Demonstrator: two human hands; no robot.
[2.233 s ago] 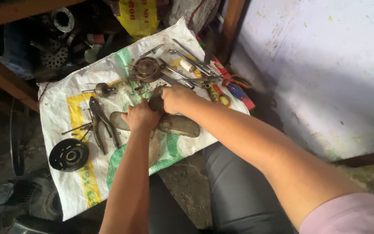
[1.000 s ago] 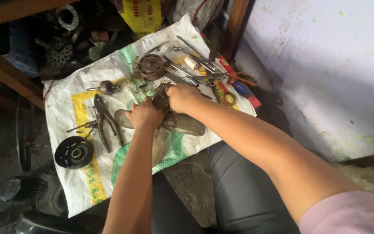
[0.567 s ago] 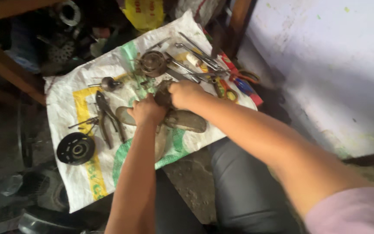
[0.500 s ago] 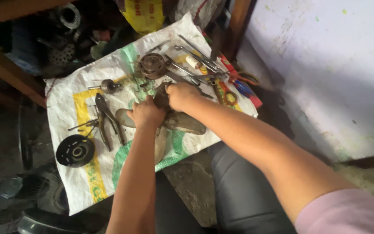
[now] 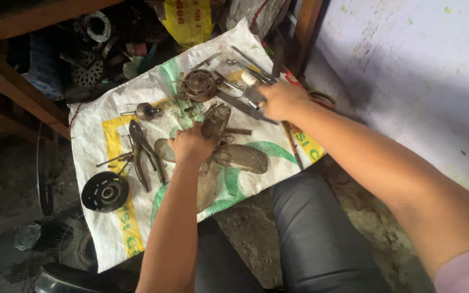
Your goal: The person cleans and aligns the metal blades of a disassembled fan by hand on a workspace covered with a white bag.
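**Steadying a grimy fan part while we reach for a tool**

Looking down through the head camera, the only view we have, we see our left hand (image 5: 191, 145) resting on a dirty metal fan assembly (image 5: 215, 122) that lies near the middle of a white woven sack (image 5: 104, 125) spread on the ground. Our fingers are curled together on its hub, pressing it down. Broad, dull blades (image 5: 241, 158) spread out from it toward our knees.

Our right hand (image 5: 281, 100) is further out, at the sack's far edge, closed around a long metal tool (image 5: 242, 100) among a scatter of wrenches and rods; whether the tool has left the cloth we cannot tell.

We judge the fan assembly to be fairly heavy and stiff at the hub, with thin blades that could bend and edges that may bite. Its coat of grime probably makes it slippery, so the hub looks to us the safest hold.

To the left lie pliers (image 5: 143, 149) and a black pulley wheel (image 5: 105, 191), well apart from our hands; a round rusty rotor (image 5: 199, 85) sits just beyond the assembly.
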